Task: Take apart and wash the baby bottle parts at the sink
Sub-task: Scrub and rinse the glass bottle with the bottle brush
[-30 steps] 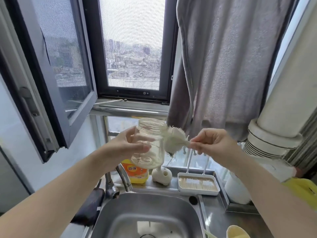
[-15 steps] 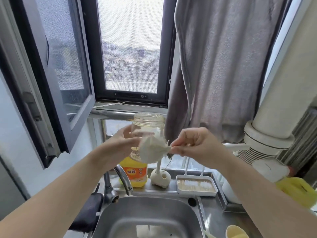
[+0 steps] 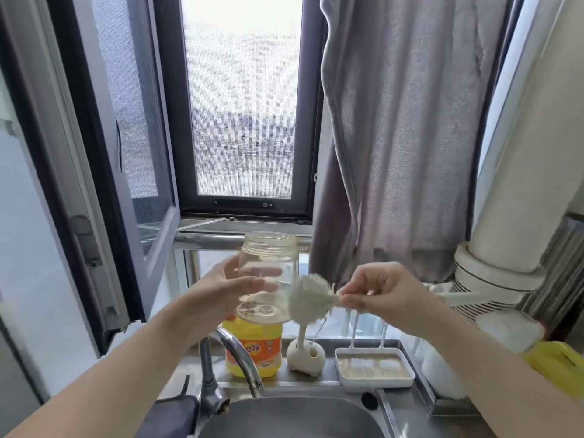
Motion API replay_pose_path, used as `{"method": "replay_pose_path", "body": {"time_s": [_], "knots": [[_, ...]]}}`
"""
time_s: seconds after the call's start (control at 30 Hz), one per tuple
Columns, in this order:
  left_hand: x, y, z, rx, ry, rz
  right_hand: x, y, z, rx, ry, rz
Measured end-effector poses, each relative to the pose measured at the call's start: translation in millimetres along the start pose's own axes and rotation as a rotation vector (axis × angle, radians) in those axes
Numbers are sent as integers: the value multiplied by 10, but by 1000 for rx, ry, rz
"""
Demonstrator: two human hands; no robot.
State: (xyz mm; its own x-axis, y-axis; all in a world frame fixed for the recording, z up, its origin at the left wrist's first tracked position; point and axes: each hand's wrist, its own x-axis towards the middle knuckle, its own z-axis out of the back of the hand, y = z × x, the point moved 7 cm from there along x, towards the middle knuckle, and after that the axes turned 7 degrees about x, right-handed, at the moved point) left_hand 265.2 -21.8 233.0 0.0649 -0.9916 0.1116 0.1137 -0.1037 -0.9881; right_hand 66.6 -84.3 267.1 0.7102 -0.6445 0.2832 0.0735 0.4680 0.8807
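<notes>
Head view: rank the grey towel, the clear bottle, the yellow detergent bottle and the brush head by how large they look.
1. grey towel, by far
2. clear bottle
3. yellow detergent bottle, partly hidden behind the bottle and tap, so unsure against 2
4. brush head

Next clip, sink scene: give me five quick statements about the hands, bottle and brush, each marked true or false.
1. The left hand holds the bottle. True.
2. The bottle has its cap on. False: its mouth is open.
3. The right hand pinches the brush by its handle. True.
4. The brush head is inside the bottle. False: it is outside, against the lower side.
5. Water runs from the faucet. False: no stream shows.
</notes>
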Motion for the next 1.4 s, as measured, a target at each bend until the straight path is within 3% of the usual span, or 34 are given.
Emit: {"method": "replay_pose_path", "body": {"time_s": [0.13,0.27,0.43,0.6,0.77,0.87,0.97,1.1,1.2,1.3,1.4], "knots": [[9,16,-97,-58,56,5,115,156,64,263,-88,60],[24,6,-54,-120,26,-21,-26,-20,-208,-7,61,-9],[-9,64,-208,-116,74,8,33,66,213,192,-78,23],[13,39,-345,-108,57,-13,-122,-71,-85,32,115,-23],[26,153,-528,-131,102,34,-179,-118,444,169,-34,-9],[69,130,-656,-166,68,45,-148,-19,322,231,32,66],[37,109,-669,-142,28,59,-279,-184,285,136,94,6],[-32,99,-786,-131,51,63,-274,-221,655,216,-34,10],[-31,54,-923,-162,56,43,-258,-74,518,251,36,87],[-49,27,-877,-132,17,46,-417,-133,367,105,125,38],[-101,0,-888,-134,56,52,-447,-153,681,129,27,11]]}}
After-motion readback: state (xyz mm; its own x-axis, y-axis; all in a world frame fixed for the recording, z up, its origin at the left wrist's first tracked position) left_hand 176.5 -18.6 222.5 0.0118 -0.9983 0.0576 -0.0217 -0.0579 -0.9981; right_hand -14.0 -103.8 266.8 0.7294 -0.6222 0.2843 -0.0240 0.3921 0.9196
